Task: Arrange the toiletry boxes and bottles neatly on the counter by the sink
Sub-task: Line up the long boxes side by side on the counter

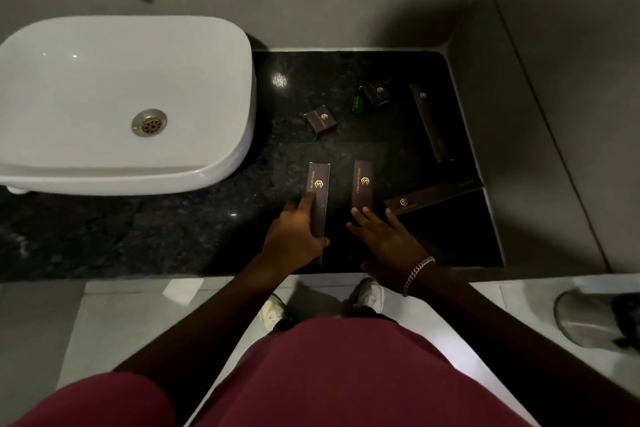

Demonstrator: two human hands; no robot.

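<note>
Cardboard this thin looks light and crushable, best held by its long edges. Left hand [294, 229] fingers grip one long box [319, 198] near the worktop [173, 236] front edge; right hand [381, 236] rests open-fingered on its neighbour [362, 184].

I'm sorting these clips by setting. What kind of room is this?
Most likely a hotel bathroom: a white basin sits on a dark stone counter against tiled walls, and matching dark toiletry boxes with gold logos lie scattered beside it.
</note>
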